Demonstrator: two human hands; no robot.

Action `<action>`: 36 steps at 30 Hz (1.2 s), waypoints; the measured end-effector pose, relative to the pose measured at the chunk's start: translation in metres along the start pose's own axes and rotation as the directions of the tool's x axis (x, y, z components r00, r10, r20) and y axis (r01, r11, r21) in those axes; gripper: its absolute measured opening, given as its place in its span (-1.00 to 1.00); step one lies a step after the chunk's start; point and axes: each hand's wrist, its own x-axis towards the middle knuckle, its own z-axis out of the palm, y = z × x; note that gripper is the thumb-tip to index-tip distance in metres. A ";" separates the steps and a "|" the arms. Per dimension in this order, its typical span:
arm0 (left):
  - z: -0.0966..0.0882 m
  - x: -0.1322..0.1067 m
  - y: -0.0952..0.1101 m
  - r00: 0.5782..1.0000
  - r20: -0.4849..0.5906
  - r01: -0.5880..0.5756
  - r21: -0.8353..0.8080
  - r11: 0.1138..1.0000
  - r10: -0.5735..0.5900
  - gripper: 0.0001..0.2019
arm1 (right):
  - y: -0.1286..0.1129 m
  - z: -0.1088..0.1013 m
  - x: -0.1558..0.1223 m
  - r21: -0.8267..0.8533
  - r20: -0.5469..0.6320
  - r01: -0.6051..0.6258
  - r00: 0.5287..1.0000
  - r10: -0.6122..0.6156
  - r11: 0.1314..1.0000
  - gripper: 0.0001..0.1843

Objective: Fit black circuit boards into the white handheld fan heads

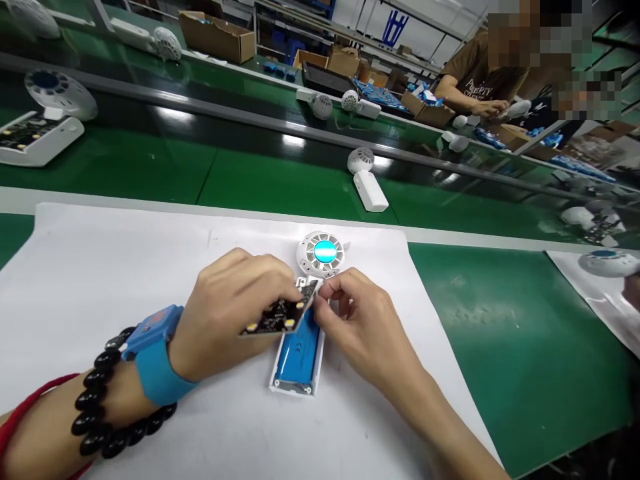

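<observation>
A handheld fan lies on the white sheet with its handle casing opened toward me. Inside the casing sits a blue battery. My left hand is closed on a black circuit board, holding it tilted above the battery. At the board's far right edge, close to the fan's neck, my right hand has thumb and index finger pinched together. Whatever is between those fingertips is too small to make out. A blue wrist strap and black beads circle my left wrist.
The white sheet covers the green bench. Beyond it lie a closed white fan and, at left, an opened fan. More fans, cardboard boxes and a co-worker are across the line. Another fan is at right.
</observation>
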 end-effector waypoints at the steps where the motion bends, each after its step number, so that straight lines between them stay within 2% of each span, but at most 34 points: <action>1: 0.000 0.000 -0.001 0.998 0.000 0.064 -0.081 0.995 -0.064 -0.91 | 0.000 -0.001 0.000 -0.003 0.014 -0.002 1.000 0.002 1.000 -0.93; 3: 0.000 -0.001 -0.002 0.993 0.010 0.121 -0.195 0.973 -0.122 -0.86 | 0.002 -0.003 0.001 -0.021 0.041 0.005 0.999 -0.005 1.000 -0.91; 6: 0.000 -0.001 -0.001 0.993 0.026 0.120 -0.231 0.966 -0.117 -0.84 | 0.005 -0.010 0.002 -0.029 0.077 0.047 0.996 -0.044 0.998 -0.87; 9: -0.002 -0.002 0.001 0.991 0.056 0.129 -0.204 0.970 -0.120 -0.85 | 0.008 -0.016 0.004 0.005 0.148 0.123 0.981 -0.122 0.992 -0.88; 11: -0.003 -0.003 0.001 0.994 0.078 0.084 -0.147 0.986 -0.073 -0.88 | 0.009 -0.017 0.004 -0.019 0.156 0.148 0.977 -0.144 0.989 -0.87; 14: -0.005 -0.005 0.002 0.995 0.098 -0.031 -0.019 0.999 0.033 -0.90 | 0.011 -0.013 0.002 -0.105 0.061 0.197 0.980 -0.191 0.975 -0.85; 17: -0.005 -0.006 0.002 0.996 0.081 -0.036 0.043 0.998 0.032 -0.83 | 0.015 -0.009 0.001 -0.070 -0.011 0.264 0.964 -0.266 0.962 -0.85; 21: -0.007 -0.007 0.005 0.994 0.106 0.005 0.007 1.000 -0.005 -0.84 | 0.013 -0.015 0.003 0.006 0.117 0.289 0.951 -0.288 0.957 -0.83; 25: -0.010 -0.008 0.004 0.992 0.123 0.039 -0.051 0.998 -0.033 -0.86 | 0.008 -0.021 0.005 -0.105 0.168 0.258 0.956 -0.239 0.960 -0.83; 27: -0.009 -0.006 0.001 0.992 0.114 0.066 -0.079 0.995 -0.057 -0.84 | 0.009 -0.023 0.004 -0.183 0.181 0.313 0.943 -0.280 0.932 -0.84; 31: -0.007 -0.001 -0.003 0.991 0.059 0.130 -0.170 0.977 -0.122 -0.83 | 0.020 -0.028 0.000 -0.320 0.249 0.472 0.879 -0.407 0.822 -0.75; 34: -0.006 0.000 -0.004 0.991 0.069 0.123 -0.184 0.975 -0.112 -0.80 | 0.029 -0.030 -0.001 -0.217 0.232 0.521 0.849 -0.475 0.826 -0.76; 36: -0.006 -0.001 -0.005 0.989 0.079 0.140 -0.188 0.972 -0.127 -0.76 | 0.031 -0.031 -0.002 -0.108 0.213 0.505 0.853 -0.476 0.856 -0.76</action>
